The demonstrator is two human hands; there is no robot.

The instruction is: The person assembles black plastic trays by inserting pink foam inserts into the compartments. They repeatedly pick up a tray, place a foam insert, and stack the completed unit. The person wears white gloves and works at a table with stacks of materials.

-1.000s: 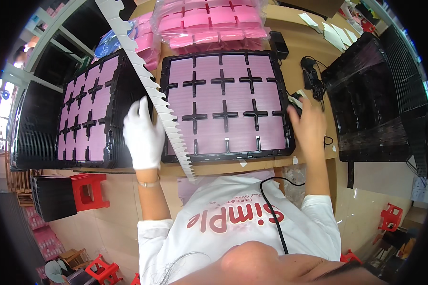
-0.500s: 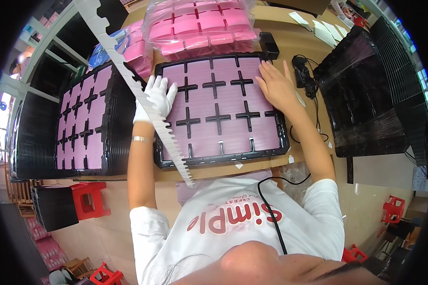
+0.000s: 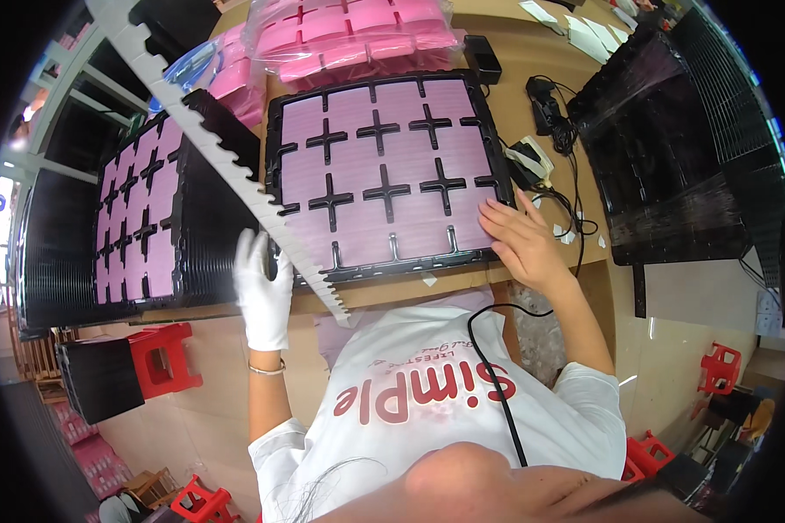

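A black tray (image 3: 276,166) lies on the table in front of me, its cells filled with pink foam pieces (image 3: 384,139) split by black crosses. My right hand (image 3: 522,242), bare, rests flat with fingers spread on the tray's near right corner. My left hand (image 3: 264,292), in a white glove, is raised at the table's near edge, just left of the tray's near left corner. It is blurred and holds nothing. A long white notched strip (image 3: 227,166) runs diagonally past it, over the tray's left side.
A second stack of black trays with pink pieces (image 3: 139,218) sits to the left. Clear bags of pink foam (image 3: 349,35) lie behind the tray. Empty black trays (image 3: 680,148) are piled at the right, with cables and a charger (image 3: 545,109) between. Red stools (image 3: 170,357) stand below.
My left hand has drawn back from the tray's far left to the table's near edge. My right hand has slid from the tray's far right down to its near right corner.
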